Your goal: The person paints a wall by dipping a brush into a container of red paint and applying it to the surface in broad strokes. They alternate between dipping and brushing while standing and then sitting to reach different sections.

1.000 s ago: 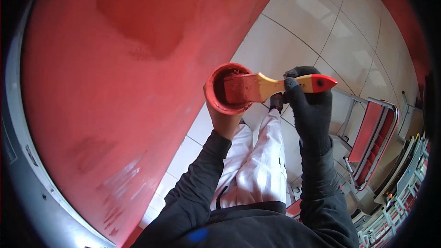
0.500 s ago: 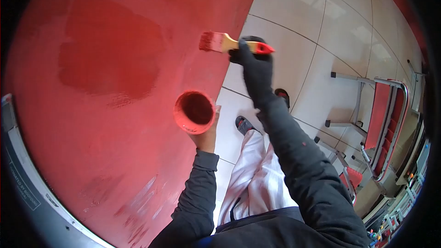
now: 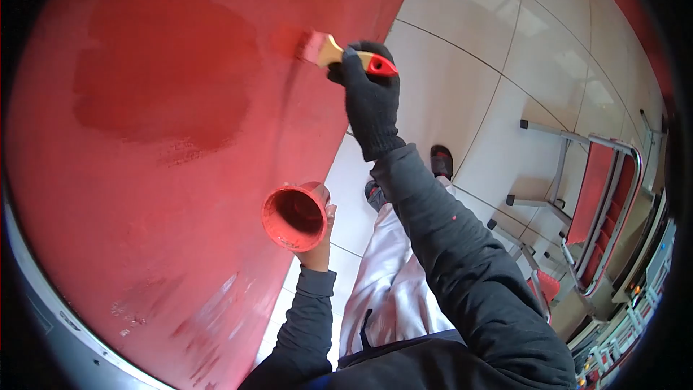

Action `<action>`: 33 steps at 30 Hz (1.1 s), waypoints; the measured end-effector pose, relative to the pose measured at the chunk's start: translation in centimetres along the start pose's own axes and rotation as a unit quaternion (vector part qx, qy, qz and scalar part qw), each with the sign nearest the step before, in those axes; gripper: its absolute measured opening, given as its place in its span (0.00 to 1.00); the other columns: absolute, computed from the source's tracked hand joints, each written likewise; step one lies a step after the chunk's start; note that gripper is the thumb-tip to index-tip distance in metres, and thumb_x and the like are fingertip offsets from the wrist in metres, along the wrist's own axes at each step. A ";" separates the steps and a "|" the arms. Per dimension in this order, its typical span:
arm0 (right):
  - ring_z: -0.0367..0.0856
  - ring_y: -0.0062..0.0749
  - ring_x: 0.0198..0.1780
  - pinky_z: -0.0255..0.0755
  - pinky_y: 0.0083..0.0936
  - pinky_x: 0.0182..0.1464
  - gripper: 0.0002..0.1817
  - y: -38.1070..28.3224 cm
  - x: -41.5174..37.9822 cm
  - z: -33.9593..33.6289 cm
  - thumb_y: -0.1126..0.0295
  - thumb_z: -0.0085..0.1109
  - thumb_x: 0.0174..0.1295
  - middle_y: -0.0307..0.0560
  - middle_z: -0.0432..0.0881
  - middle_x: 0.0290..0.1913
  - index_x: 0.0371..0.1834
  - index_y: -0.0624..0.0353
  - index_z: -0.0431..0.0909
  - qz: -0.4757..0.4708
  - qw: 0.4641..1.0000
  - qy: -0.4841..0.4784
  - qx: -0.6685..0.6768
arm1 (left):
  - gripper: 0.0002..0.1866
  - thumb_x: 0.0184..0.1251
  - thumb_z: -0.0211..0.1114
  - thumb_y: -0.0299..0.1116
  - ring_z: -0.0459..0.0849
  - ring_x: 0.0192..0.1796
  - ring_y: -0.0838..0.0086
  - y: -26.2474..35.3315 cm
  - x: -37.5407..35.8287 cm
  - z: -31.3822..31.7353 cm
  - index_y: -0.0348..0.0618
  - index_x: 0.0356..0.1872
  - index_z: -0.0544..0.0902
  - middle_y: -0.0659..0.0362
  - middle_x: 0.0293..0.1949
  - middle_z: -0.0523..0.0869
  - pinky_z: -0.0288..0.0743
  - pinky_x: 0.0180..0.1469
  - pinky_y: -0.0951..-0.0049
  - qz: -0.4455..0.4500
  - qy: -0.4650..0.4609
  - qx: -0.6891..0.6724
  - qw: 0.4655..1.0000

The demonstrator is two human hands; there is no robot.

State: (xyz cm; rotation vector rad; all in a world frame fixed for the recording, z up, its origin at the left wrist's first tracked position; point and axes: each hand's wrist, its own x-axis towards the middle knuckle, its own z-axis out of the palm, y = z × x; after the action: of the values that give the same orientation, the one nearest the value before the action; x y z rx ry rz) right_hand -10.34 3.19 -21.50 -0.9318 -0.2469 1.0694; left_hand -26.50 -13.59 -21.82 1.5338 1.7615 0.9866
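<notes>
In my right hand, which wears a black knitted glove, a paintbrush is gripped by its wooden, red-ended handle. Its bristles meet the red wall near the wall's right side. My bare left hand is wrapped round a red paint cup, tilted so that its mouth faces me; most of my fingers are hidden behind it. Dark red paint coats the inside of the cup. A large darker patch of paint covers the wall's upper left, left of the brush.
Pale floor tiles stretch to the right of the wall. On the right stands a folding metal step stool with red treads. A grey metal-framed edge curves along the lower left. My feet in dark sandals are below my right arm.
My right hand has moved left and slightly up, bringing the bristles against the wall. My left hand has lowered the cup somewhat, turning its mouth further toward me.
</notes>
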 end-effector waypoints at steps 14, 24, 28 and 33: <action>0.81 0.24 0.33 0.73 0.20 0.35 0.07 -1.8 3.1 0.4 0.71 0.54 0.65 0.43 0.78 0.31 0.40 0.63 0.70 -0.159 0.973 -0.158 -0.047 | 0.34 0.47 0.76 0.30 0.75 0.56 0.66 -4.7 -2.6 6.7 0.42 0.58 0.70 0.58 0.54 0.75 0.70 0.59 0.66 0.030 0.031 0.095 0.995; 0.81 0.35 0.40 0.81 0.32 0.44 0.10 2.8 7.5 -0.8 0.72 0.52 0.66 0.48 0.74 0.40 0.47 0.63 0.68 -0.247 0.892 -0.307 0.221 | 0.21 0.50 0.74 0.25 0.79 0.41 0.77 -15.9 0.7 13.4 0.42 0.45 0.75 0.64 0.38 0.79 0.75 0.45 0.73 0.064 0.028 -0.152 0.986; 0.81 0.37 0.41 0.81 0.37 0.44 0.09 9.8 7.1 -8.5 0.72 0.51 0.66 0.50 0.74 0.42 0.46 0.64 0.67 -0.173 0.929 -0.256 0.203 | 0.21 0.51 0.70 0.17 0.80 0.39 0.77 -19.5 0.8 13.9 0.41 0.46 0.74 0.63 0.35 0.80 0.76 0.44 0.75 0.095 0.028 -0.176 0.979; 0.82 0.38 0.40 0.81 0.35 0.43 0.09 8.1 5.4 -7.3 0.72 0.51 0.66 0.50 0.75 0.38 0.45 0.64 0.67 -0.171 0.929 -0.309 0.114 | 0.22 0.49 0.72 0.19 0.80 0.40 0.78 -20.6 -1.0 14.1 0.40 0.46 0.74 0.62 0.37 0.81 0.76 0.44 0.75 0.067 0.038 -0.206 0.976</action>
State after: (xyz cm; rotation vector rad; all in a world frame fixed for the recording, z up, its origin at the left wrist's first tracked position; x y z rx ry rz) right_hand -8.57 5.13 -33.42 -0.3006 -0.7603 1.0115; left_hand -25.92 -13.69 -46.85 1.3719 1.4005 1.3935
